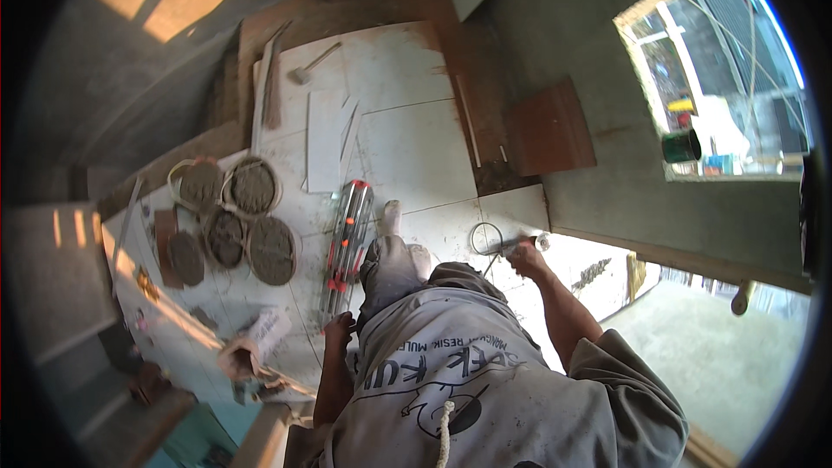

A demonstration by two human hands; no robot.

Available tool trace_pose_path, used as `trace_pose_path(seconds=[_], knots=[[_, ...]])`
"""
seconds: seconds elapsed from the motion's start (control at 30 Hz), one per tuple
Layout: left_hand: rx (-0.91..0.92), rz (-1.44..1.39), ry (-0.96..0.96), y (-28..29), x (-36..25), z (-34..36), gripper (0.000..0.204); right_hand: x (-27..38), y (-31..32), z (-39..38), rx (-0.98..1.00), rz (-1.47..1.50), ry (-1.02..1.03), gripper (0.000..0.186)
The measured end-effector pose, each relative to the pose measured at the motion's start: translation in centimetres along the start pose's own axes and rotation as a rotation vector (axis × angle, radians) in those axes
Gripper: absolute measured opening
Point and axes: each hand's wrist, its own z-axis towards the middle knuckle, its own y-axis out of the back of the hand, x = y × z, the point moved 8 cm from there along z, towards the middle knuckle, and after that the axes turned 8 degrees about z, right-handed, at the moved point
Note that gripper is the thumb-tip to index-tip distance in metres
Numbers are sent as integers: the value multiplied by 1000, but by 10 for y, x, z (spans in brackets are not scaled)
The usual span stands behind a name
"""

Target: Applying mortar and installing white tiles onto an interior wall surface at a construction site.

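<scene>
White tiled floor point(403, 152) between grey walls point(659, 221); left fingers point(341, 323), right fingers point(522, 255): grip unclear.

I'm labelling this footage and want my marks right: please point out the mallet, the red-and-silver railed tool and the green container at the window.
Mallet point(300, 76): head view, on its head.
Red-and-silver railed tool point(345, 248): head view, mid-length.
Green container point(680, 147): head view, on its side.
</scene>
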Motion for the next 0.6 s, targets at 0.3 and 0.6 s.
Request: trace_pose_path(seconds=[0.3, 0.6], knots=[[-24, 346, 69, 92, -193, 130, 47, -73, 25, -106, -412, 709, -1003, 26], [115, 458, -423, 15, -525, 164, 56, -8, -18, -62, -496, 937, -959, 31]])
